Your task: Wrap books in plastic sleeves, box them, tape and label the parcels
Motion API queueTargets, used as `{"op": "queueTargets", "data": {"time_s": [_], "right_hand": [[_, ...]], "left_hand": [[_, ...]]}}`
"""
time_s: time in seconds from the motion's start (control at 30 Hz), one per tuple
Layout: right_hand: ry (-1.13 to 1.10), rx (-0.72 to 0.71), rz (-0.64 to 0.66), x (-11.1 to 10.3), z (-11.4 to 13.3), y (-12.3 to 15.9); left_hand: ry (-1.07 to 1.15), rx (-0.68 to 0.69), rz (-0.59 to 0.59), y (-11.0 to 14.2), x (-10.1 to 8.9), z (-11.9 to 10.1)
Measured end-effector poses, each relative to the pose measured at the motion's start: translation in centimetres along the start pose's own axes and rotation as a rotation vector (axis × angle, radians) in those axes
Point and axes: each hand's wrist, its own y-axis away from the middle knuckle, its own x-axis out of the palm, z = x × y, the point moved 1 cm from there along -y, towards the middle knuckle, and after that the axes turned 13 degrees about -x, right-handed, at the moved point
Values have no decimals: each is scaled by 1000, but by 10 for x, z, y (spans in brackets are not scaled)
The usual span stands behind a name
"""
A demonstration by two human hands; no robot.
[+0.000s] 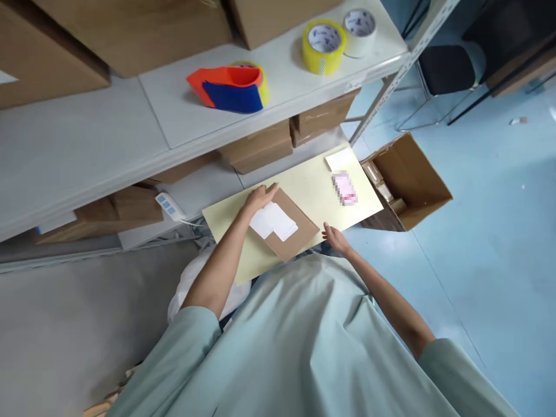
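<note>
A flat brown cardboard piece (299,231), perhaps a thin box, lies on a pale yellow board (226,226) in front of my body. Several white paper sheets (282,222) rest on top of it, overlapping. At its far left corner is my left hand (259,198), with fingers stretched out along the cardboard's edge and by the papers. My right hand (335,238) hovers just off the cardboard's right corner, fingers apart and holding nothing. Farther right on the board lie a pink blurred-out item (345,189) and a white pad or card stack (340,159).
An open carton (417,179) with small boxes inside stands right of the board. On the grey shelf (169,104) sit an orange-and-blue tape dispenser (230,87), a yellow tape roll (324,46) and a white tape roll (359,32). A power strip (170,207) lies below.
</note>
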Motion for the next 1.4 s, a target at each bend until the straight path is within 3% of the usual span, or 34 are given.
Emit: {"op": "queueTargets", "data": {"time_s": [0.1,0.2,0.37,0.53,0.63,0.73,0.9,0.97,1.03,1.13,1.23,1.4], "right_hand": [[-460,139,82,17,2,6],[-859,264,110,25,15,8],[-874,267,77,20,33,22],[-750,58,-11,-4,45,27],[-661,-103,-61,-24,51,17],[-505,-231,-89,-38,55,3],[-219,-330,-136,-45,52,-25],[-82,-315,-160,-45,50,-36],[84,-309,-188,-44,51,-45],[350,-290,-192,-37,60,-55],[575,-198,-218,-23,73,-57],[701,-144,-253,-9,89,-56]], "left_hand": [[-33,18,56,-12,-5,-11],[-47,26,72,-7,-9,-20],[101,82,54,29,-22,-14],[466,178,-30,84,-38,12],[667,231,-32,108,-37,35],[795,202,2,119,-20,62],[831,101,136,132,28,93],[811,112,152,139,43,92],[730,66,76,144,51,86],[514,-122,-54,144,55,70],[374,-249,-93,137,55,54],[309,-323,-188,125,61,44]]}}
